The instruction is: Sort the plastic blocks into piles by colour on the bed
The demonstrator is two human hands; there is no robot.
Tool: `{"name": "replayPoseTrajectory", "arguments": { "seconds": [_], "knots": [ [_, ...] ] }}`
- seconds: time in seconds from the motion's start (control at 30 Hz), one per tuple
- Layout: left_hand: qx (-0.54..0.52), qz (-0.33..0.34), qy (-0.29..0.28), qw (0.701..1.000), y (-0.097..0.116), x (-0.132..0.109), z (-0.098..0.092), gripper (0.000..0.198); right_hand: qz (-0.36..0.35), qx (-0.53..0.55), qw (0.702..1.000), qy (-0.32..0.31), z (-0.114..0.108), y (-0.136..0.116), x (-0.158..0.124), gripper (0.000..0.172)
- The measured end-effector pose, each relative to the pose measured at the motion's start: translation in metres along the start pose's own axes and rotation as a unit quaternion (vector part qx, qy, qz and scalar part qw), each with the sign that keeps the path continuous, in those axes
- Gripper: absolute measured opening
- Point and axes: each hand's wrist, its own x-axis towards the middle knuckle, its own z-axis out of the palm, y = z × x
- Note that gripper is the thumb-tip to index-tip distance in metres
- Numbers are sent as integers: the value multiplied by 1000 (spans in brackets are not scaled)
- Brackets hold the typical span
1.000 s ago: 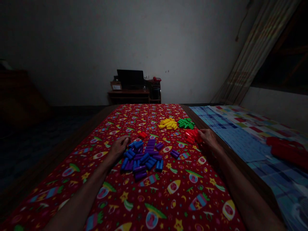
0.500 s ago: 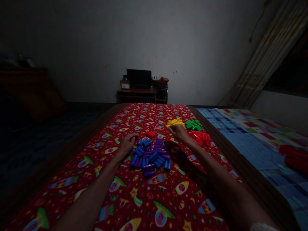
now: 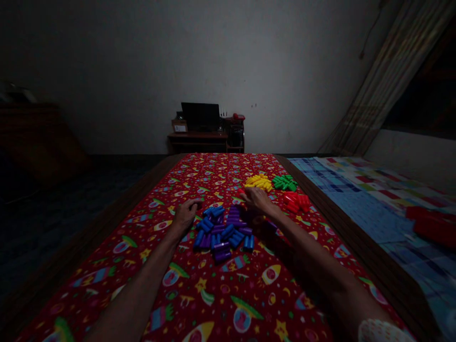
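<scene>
My left hand rests on the red patterned cloth, left of a mixed pile, its thumb and index finger slightly apart. It holds nothing that I can see. My right hand is closed just in front of the yellow pieces, with a small red cylinder-shaped piece showing at its fingertips. Between my arms lies the pile of blue tube-like pieces and purple tube-like pieces. A red heap sits to the right of my right wrist, with green pieces behind it.
The red cloth with rockets and stars covers the long table, whose brown edge shows at the left. A bed with a blue checked sheet is on the right. Against the far wall stands a desk with a monitor.
My right hand has moved left and a little nearer. The lone red piece that lay behind the blue pile is now at its fingertips. My left hand has barely moved.
</scene>
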Motion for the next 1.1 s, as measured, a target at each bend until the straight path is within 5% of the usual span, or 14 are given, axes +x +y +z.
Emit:
{"name": "replayPoseTrajectory", "arguments": {
  "seconds": [0.23, 0.57, 0.83, 1.1],
  "knots": [
    [61, 19, -9, 998, 6, -1, -1, 33, 124, -97, 986, -45, -38, 68, -55, 41],
    [71, 23, -16, 997, 7, -2, -2, 35, 237, -173, 955, -45, -61, 76, -79, 35],
    [61, 33, -5, 998, 6, -2, -1, 32, 253, -105, 957, 94, -62, 129, -94, 32],
    [62, 28, -5, 998, 10, -4, -2, 32, 188, 11, 979, 80, -42, 134, -101, 39]
  ]
}}
